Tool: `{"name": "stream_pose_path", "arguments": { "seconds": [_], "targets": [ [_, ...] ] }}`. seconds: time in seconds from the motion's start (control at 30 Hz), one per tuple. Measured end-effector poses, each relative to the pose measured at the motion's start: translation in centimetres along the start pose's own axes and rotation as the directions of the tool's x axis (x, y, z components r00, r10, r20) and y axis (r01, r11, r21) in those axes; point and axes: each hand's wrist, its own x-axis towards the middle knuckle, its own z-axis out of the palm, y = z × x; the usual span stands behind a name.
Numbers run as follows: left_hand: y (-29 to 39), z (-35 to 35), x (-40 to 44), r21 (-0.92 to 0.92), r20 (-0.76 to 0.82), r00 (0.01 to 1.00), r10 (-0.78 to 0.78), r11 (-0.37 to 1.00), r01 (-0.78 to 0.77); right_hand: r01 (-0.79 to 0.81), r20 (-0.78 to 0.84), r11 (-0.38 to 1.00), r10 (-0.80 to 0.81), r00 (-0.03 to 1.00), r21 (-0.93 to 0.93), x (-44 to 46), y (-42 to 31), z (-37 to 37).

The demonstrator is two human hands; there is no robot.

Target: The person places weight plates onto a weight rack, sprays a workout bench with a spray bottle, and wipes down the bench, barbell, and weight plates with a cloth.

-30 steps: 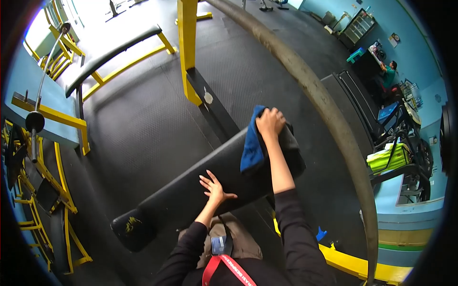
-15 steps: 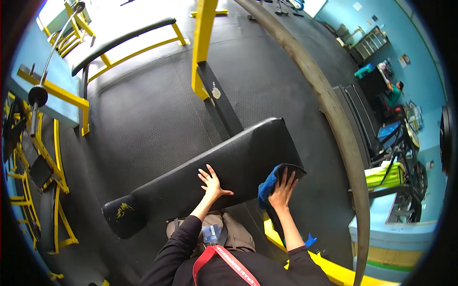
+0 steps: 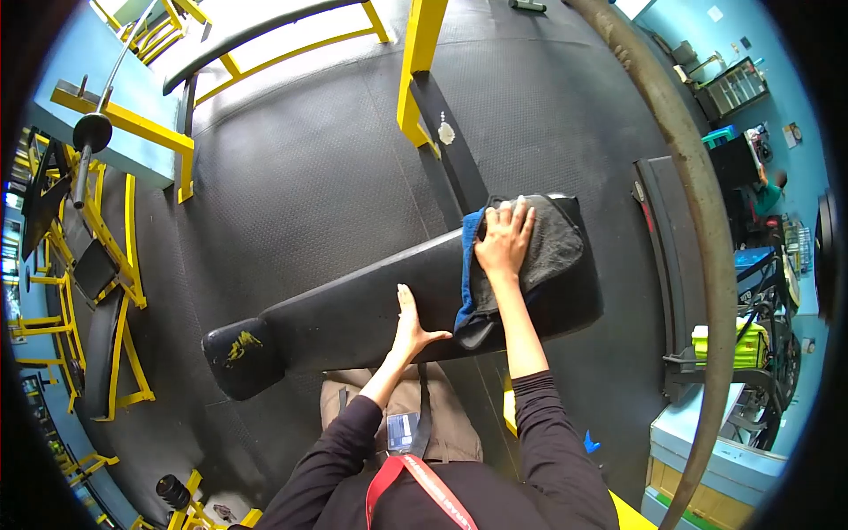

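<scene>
A long black padded bench (image 3: 353, 308) lies slantwise in front of me, with a yellow worn patch (image 3: 242, 345) on its left end pad. My right hand (image 3: 504, 243) presses a grey and blue cloth (image 3: 552, 249) onto the bench's right end, fingers spread over the cloth. The blue edge of the cloth hangs along the left side of that hand. On the near side of the bench's middle rests my left hand (image 3: 412, 330), its thumb stretched out to the right and nothing held.
A yellow post (image 3: 421, 71) stands beyond the bench. A thick curved pipe (image 3: 707, 203) passes on the right. At left are a barbell (image 3: 92, 132) and yellow-framed machines (image 3: 128, 238). A person (image 3: 770, 193) is at the far right. A red lanyard (image 3: 397, 486) hangs from my neck.
My right hand has moved with the cloth from the bench's near right corner up onto its end pad, and the cloth is spread wider. My left hand's fingers are closer together. The view has shifted.
</scene>
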Motion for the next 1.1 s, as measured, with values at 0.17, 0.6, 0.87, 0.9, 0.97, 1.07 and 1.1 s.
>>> {"name": "stream_pose_path", "arguments": {
  "seconds": [0.17, 0.6, 0.87, 0.9, 0.97, 1.07, 1.1],
  "targets": [
    [-6.0, 0.3, -6.5, -0.101, -0.191, 0.976, -0.103, 0.991, 0.085, 0.085, 0.12, 0.992, -0.097, 0.988, 0.098, -3.1, -7.8, 3.8],
    [-10.8, -1.3, -7.7, 0.224, 0.22, 0.913, -0.342, 0.929, 0.294, 0.345, 0.24, 0.868, -0.442, 0.864, 0.357, -18.2, -7.5, 4.3],
    [-11.8, -0.4, -7.1, 0.094, 0.33, 0.872, -0.362, 0.932, 0.351, -0.017, 0.08, 1.0, 0.019, 0.997, -0.018, -15.2, 9.3, -5.7],
    [-11.5, -0.9, -7.0, 0.084, 0.319, 0.874, -0.366, 0.93, 0.359, 0.013, 0.081, 1.0, -0.012, 0.997, -0.02, -15.1, 9.3, -6.1],
    [-11.1, -1.3, -7.6, 0.19, 0.318, 0.879, -0.354, 0.933, 0.307, 0.124, 0.116, 0.992, -0.121, 0.986, -0.018, -14.8, 8.7, -6.1],
    [-11.0, -1.8, -7.8, 0.234, 0.26, 0.909, -0.327, 0.934, 0.269, 0.368, 0.268, 0.93, -0.359, 0.894, 0.018, -14.7, 6.2, -5.2],
    [-11.5, -1.8, -7.9, 0.189, 0.217, 0.932, -0.292, 0.949, 0.253, 0.415, 0.285, 0.909, -0.408, 0.868, 0.037, -14.8, 5.2, -4.0]
  ]
}}
